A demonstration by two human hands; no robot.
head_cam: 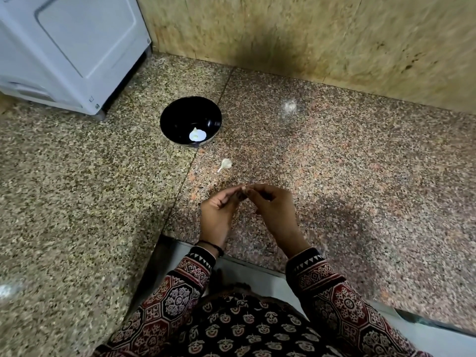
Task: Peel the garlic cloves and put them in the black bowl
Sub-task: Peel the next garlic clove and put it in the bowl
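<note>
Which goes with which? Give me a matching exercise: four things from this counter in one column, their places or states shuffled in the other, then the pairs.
Things
1. black bowl
2. loose garlic piece
3. white appliance
4. clove

Places or states
A. pinched between the left hand and right hand
B. at the far left of the counter
C. lying on the counter between bowl and hands
D. has white garlic inside

Pairs: 1-D, 2-C, 3-B, 4-A
</note>
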